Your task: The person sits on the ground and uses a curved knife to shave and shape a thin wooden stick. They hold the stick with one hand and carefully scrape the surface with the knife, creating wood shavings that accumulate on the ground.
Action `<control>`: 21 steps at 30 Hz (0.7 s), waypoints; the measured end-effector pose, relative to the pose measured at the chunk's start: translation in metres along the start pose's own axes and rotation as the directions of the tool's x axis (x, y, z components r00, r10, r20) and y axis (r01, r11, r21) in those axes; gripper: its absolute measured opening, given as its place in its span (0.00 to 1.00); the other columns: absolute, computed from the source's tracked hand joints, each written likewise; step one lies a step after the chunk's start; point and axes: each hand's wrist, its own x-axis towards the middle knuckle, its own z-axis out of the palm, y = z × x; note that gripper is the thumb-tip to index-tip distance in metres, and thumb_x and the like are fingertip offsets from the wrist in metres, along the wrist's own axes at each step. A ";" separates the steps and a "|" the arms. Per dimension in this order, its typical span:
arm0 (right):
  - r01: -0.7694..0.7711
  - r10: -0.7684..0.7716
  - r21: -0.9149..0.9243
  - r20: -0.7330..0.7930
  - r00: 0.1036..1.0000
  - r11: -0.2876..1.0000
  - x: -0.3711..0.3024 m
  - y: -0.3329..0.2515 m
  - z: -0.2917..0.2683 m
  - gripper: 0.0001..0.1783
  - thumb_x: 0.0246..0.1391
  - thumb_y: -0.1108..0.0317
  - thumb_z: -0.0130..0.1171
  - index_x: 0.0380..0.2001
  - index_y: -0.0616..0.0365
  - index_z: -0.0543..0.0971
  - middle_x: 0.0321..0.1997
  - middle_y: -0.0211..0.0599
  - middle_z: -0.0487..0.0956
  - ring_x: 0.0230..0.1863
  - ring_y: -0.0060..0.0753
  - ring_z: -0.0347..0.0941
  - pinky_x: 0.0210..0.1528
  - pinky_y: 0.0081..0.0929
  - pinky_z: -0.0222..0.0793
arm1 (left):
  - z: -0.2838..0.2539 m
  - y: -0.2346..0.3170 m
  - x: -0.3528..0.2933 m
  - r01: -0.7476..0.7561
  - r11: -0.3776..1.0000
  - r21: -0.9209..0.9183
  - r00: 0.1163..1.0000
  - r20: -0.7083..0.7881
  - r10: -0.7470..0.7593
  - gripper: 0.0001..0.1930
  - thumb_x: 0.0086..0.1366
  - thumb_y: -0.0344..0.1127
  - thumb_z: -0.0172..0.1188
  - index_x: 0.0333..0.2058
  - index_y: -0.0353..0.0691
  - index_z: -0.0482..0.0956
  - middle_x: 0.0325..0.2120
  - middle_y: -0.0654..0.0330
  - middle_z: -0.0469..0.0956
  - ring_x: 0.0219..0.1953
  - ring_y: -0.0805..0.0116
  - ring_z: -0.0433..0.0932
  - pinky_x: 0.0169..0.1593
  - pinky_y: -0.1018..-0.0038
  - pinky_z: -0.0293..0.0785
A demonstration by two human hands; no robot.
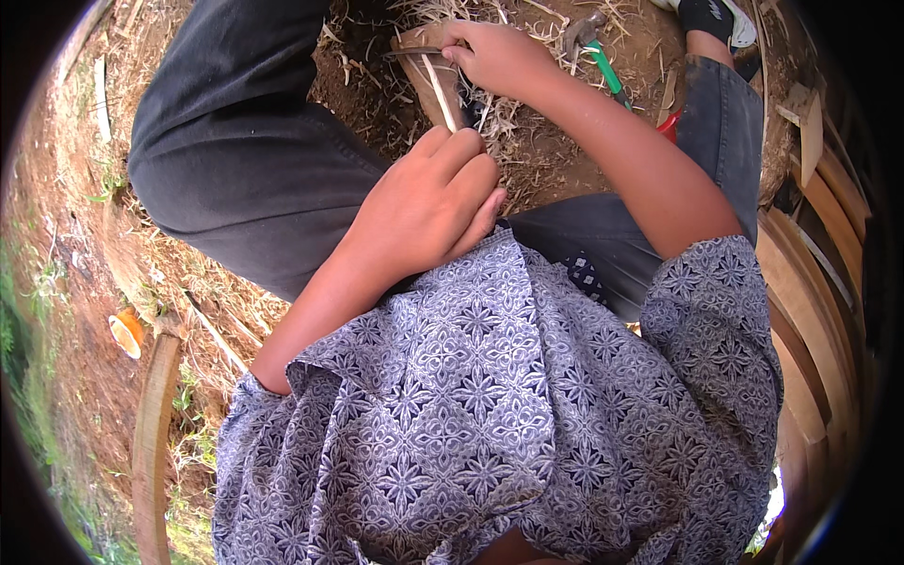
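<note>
My left hand (pixel 428 200) is closed around the near end of a thin pale wooden strip (pixel 439 94). That strip points away from me over a flat brown board (pixel 411 70). At the board's far part, my right hand (pixel 497 58) is closed on a thin dark blade (pixel 407 51), probably a knife, whose handle is hidden in the fingers. The blade lies crosswise over the strip's far end; whether it is cutting into the wood I cannot tell.
A hammer with a green handle (pixel 604 72) lies right of my right hand among pale shavings. Near my right leg is a red object (pixel 669 125), partly hidden. Curved planks (pixel 810 311) are stacked at the right. An orange cup-like thing (pixel 126 332) and a plank (pixel 155 443) are at the left.
</note>
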 end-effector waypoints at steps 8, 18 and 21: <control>-0.124 0.124 0.269 0.018 0.992 0.955 -0.007 0.010 -0.011 0.16 0.66 0.51 0.58 0.46 0.49 0.81 0.26 0.35 0.78 0.29 0.33 0.74 0.35 0.38 0.70 | 0.001 0.001 -0.002 0.014 0.999 -0.034 1.000 -0.001 -0.014 0.08 0.65 0.35 0.60 0.33 0.37 0.72 0.35 0.51 0.68 0.36 0.49 0.70 0.41 0.58 0.70; 0.012 -0.012 0.094 -0.002 1.000 0.995 -0.021 0.002 -0.009 0.13 0.65 0.54 0.59 0.45 0.49 0.82 0.28 0.39 0.80 0.32 0.43 0.77 0.37 0.42 0.71 | 0.000 0.002 -0.001 -0.007 0.998 -0.055 1.000 -0.001 0.007 0.14 0.67 0.40 0.63 0.31 0.38 0.71 0.35 0.52 0.69 0.36 0.50 0.71 0.40 0.59 0.71; 0.009 -0.009 0.031 0.012 1.000 0.999 -0.011 -0.002 -0.010 0.14 0.66 0.53 0.58 0.46 0.48 0.82 0.35 0.43 0.83 0.39 0.51 0.81 0.43 0.46 0.75 | 0.000 0.002 -0.001 -0.007 0.998 -0.066 1.000 -0.011 0.006 0.14 0.67 0.41 0.63 0.31 0.38 0.70 0.34 0.52 0.69 0.36 0.50 0.71 0.40 0.59 0.71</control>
